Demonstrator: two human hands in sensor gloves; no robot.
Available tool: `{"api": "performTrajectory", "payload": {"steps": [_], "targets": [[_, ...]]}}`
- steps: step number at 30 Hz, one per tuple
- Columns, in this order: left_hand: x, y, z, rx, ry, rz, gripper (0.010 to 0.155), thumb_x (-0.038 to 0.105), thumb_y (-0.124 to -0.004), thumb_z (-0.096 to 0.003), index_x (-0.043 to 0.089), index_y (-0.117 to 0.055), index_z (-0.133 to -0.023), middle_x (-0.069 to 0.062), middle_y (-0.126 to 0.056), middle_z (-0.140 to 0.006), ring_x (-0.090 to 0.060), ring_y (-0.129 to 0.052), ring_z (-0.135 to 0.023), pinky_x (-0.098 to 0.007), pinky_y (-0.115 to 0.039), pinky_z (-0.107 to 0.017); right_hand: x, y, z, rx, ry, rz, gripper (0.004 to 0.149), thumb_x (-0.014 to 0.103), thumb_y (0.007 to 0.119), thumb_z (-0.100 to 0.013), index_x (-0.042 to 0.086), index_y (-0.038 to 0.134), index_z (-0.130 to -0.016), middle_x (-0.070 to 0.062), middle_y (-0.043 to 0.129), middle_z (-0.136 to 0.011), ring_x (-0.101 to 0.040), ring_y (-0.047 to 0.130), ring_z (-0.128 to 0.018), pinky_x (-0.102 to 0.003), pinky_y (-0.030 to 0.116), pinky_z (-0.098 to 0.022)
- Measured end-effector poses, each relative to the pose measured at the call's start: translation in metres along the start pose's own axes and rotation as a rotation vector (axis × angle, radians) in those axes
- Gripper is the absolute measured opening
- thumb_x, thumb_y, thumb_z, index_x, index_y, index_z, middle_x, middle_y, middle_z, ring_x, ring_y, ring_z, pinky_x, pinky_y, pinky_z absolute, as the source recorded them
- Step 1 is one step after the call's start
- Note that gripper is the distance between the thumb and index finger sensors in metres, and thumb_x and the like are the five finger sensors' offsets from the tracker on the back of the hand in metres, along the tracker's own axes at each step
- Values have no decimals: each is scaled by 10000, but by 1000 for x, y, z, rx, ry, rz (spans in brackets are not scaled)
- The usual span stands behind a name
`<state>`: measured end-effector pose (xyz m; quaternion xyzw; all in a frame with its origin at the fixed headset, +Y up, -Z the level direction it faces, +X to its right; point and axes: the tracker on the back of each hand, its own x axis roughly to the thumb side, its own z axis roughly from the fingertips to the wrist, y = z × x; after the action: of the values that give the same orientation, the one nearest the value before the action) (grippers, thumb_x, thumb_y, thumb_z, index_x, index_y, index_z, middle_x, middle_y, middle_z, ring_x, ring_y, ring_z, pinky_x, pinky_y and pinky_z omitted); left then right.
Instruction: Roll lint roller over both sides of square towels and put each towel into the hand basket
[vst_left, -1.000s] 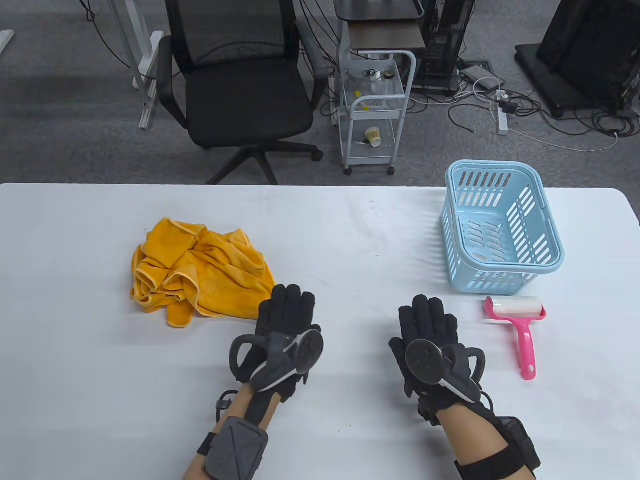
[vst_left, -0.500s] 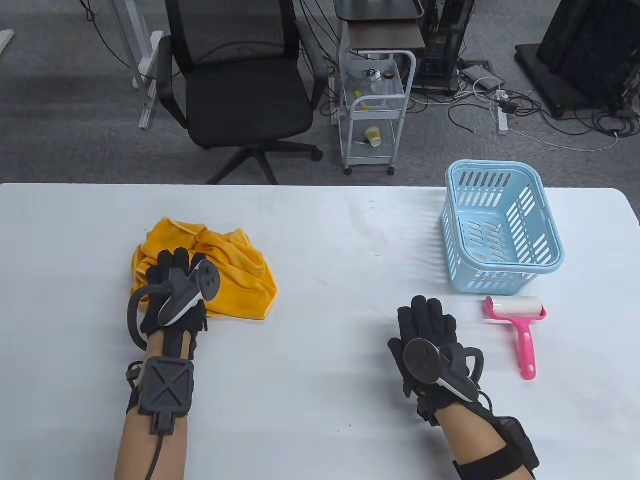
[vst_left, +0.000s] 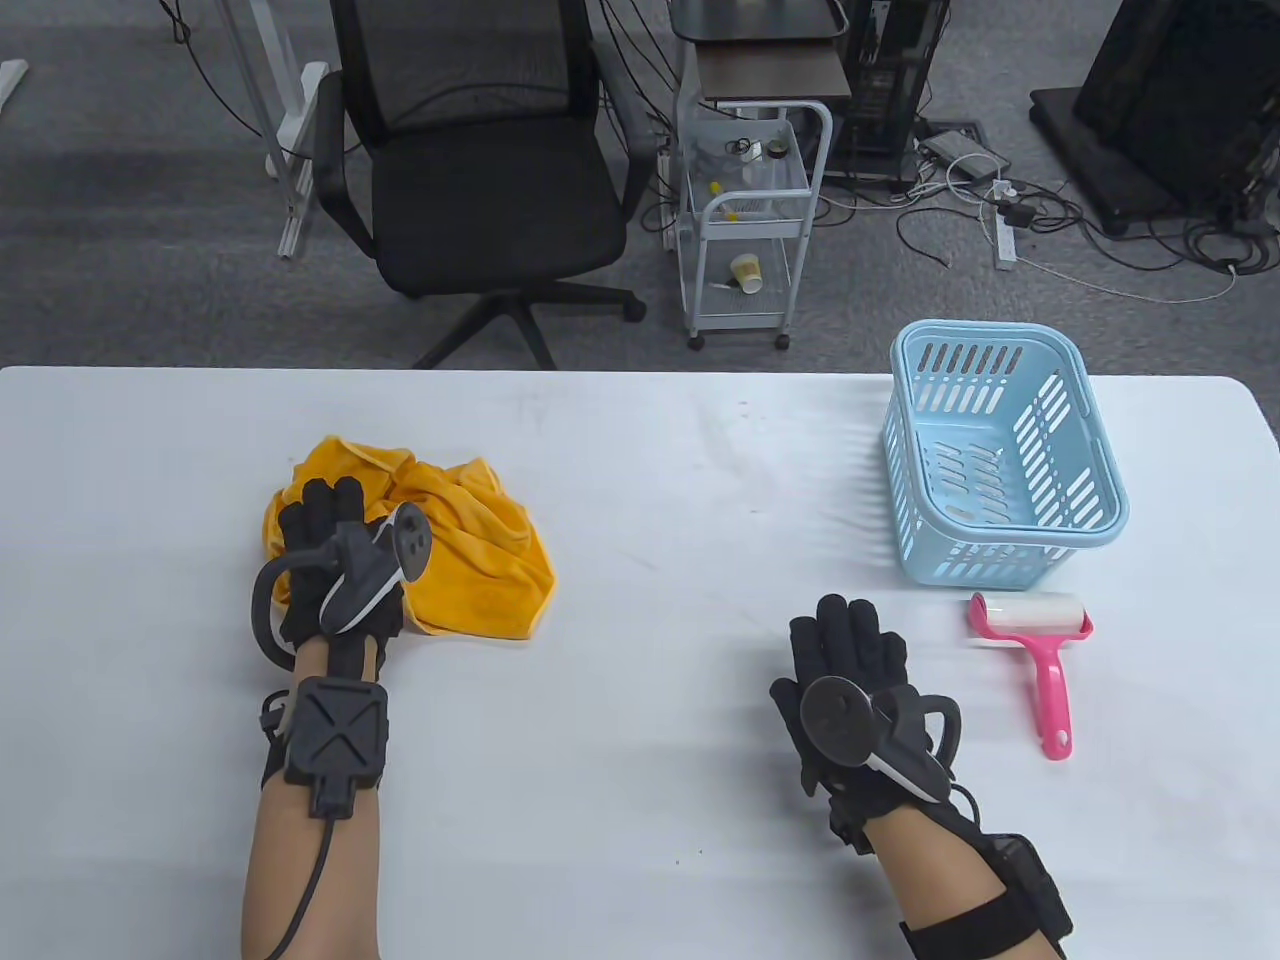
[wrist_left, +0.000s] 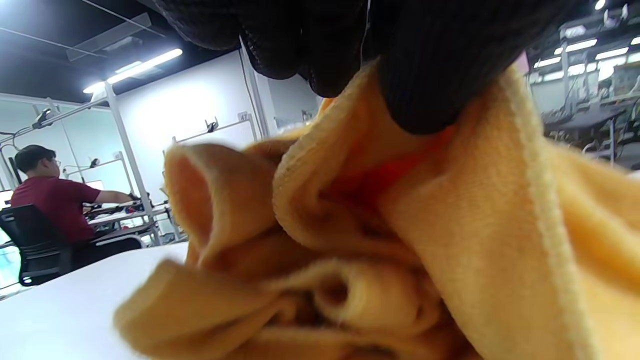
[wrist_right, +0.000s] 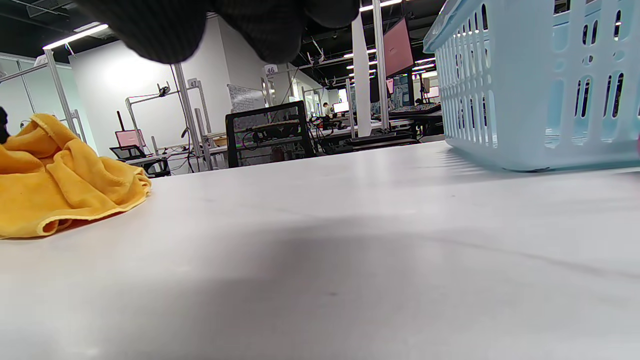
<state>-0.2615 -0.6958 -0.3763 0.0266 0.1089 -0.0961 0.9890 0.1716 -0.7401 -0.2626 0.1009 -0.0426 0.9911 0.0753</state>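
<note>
Blue hand basket (vst_left: 1098, 478) holds no towels — yellow towels (vst_left: 470, 560) lie well apart.

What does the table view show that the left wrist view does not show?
Only the table view shows the blue basket, the pink lint roller lying in front of it, the right hand flat on the white table, and the office chair beyond it. Only the left wrist view shows the fingertips pressing into a fold of cloth, and a seated person far behind. Both show the left hand on the crumpled yellow towels.
</note>
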Motion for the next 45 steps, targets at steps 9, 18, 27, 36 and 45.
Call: {"api": "performTrajectory", "payload": {"steps": [9, 18, 27, 36, 45], "targets": [[43, 131, 46, 265, -219, 286, 385, 452, -796, -509, 370, -747, -882, -15, -701, -1122, -399, -690, -1076, -661, -514, -757, 8, -5, 2, -35, -48, -34, 717, 544, 643, -543, 127, 478, -1102, -187, 310, -1146, -458, 225, -1015, -673, 397, -673], [151, 148, 128, 268, -607, 214, 328, 504, -859, -484, 315, -874, -751, 9, -855, -1012, -380, -828, -993, -675, -545, -740, 25, -21, 16, -130, -220, -259, 966, 769, 669, -416, 148, 413, -1111, -186, 335, -1159, -475, 269, -1047, -697, 447, -681], [216, 106, 171, 185, -804, 113, 332, 525, -862, -466, 297, -913, -703, 14, -879, -992, -368, -858, -974, -665, -566, -736, 29, -17, 18, -223, -149, -257, 733, 625, 676, -509, 156, 578, -1063, -195, 493, -1117, -490, 425, -1023, -679, 525, -657], [174, 119, 171, 302, -685, 44, 382, 468, -934, -440, 352, -822, -786, 26, -837, -1026, -349, -868, -972, -647, -595, -742, 17, -22, 11, -349, 42, -168, 464, 362, 810, -533, 190, 784, -964, -131, 866, -924, -420, 828, -872, -625, 678, -611], [94, 129, 148, 444, -411, 0, 419, 313, -883, -502, 366, -739, -892, 50, -937, -890, -235, -1064, -718, -569, -756, -685, 5, -78, 15, -489, 48, -21, 429, 277, 902, -491, 187, 849, -907, -58, 963, -773, -360, 916, -762, -637, 663, -626]]}}
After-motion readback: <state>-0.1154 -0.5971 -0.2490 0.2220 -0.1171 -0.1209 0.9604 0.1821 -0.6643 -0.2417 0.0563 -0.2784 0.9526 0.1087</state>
